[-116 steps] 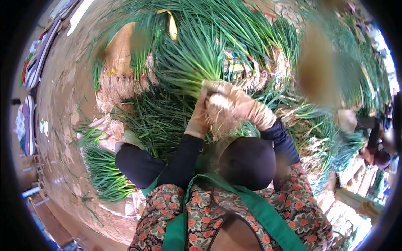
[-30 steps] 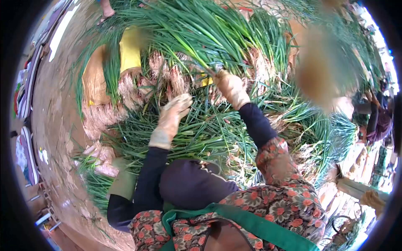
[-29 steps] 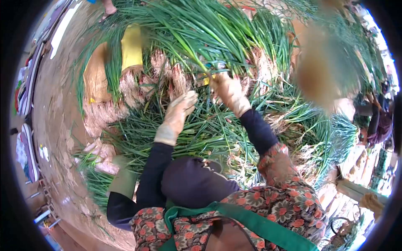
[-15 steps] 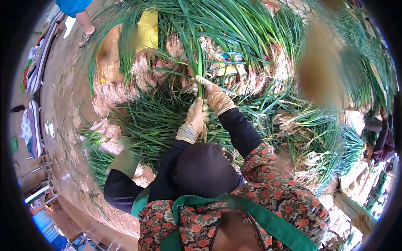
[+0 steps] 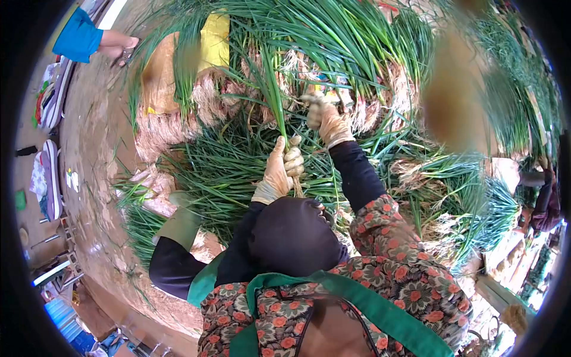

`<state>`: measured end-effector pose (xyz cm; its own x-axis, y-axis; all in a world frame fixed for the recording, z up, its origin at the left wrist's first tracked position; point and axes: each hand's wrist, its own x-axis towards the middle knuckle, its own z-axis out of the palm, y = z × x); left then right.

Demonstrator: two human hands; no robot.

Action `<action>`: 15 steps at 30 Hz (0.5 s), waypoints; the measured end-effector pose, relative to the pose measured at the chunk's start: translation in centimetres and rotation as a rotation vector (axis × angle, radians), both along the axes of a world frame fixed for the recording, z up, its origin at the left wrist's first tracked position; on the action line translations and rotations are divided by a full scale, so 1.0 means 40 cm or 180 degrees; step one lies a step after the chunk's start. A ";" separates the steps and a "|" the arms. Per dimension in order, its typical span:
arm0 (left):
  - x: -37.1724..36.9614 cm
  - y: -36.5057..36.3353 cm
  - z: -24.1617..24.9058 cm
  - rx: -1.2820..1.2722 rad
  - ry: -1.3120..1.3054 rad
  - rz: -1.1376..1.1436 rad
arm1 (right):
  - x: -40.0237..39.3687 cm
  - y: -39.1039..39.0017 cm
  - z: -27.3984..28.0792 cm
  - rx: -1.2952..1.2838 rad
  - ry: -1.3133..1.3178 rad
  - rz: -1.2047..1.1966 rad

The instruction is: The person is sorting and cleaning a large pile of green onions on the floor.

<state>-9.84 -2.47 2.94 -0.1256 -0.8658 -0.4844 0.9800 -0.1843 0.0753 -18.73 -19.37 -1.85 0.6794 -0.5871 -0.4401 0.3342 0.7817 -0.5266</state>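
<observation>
My left hand [image 5: 277, 169], in a pale, soiled glove, is closed around a small bunch of green onions [image 5: 273, 98]. The long green leaves point up and away from me, and the pale roots hang below the fist. To the right of the bunch and apart from it is my gloved right hand [image 5: 328, 121]. Its fingers are curled and slightly smeared by motion, and whatever they may hold is hidden. Loose green onions [image 5: 223, 163] lie in a heap beneath both hands. Beyond them rest large bundles [image 5: 333, 35] with their roots toward me.
A yellow sack [image 5: 215, 44] and a tan sack [image 5: 159, 74] lie among the far bundles. More onions [image 5: 446, 229] are piled at right. Another person's leg [image 5: 116, 40] shows at upper left, and a dark sleeve [image 5: 546, 205] at far right. Blurred spots cover part of the view.
My right hand has come off the onion bunch and moved right. My left hand keeps its hold on the bunch. The person at upper left has shifted left and down in view.
</observation>
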 end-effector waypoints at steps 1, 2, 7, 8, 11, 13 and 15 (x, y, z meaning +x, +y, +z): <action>0.002 0.000 -0.009 -0.0068 0.0214 -0.0029 | 0.011 0.019 0.029 0.0131 0.0428 0.0506; 0.002 -0.003 -0.019 -0.0145 0.0434 -0.0063 | 0.014 0.054 0.054 0.0078 0.0572 0.0831; 0.006 0.008 -0.020 -0.0925 0.1401 -0.0081 | 0.067 0.165 -0.064 0.0619 0.0076 0.1234; 0.009 0.011 -0.027 -0.0989 0.1392 -0.0095 | 0.081 0.164 -0.231 0.0492 -0.0465 0.1213; 0.004 0.012 0.015 -0.0759 0.0220 -0.0419 | 0.086 0.139 -0.416 -0.2154 0.0497 0.0575; -0.008 0.002 0.023 -0.0433 -0.0623 -0.0315 | 0.047 0.096 -0.276 -0.0445 0.0918 0.0685; -0.015 0.008 -0.024 0.0329 -0.1561 -0.0347 | 0.002 0.096 0.008 0.0230 0.1234 0.0373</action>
<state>-10.45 -2.16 1.99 0.0510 -0.8047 -0.5915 0.8085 -0.3144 0.4975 -18.63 -15.52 -1.52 0.5156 -0.4739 -0.7139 0.0285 0.8422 -0.5384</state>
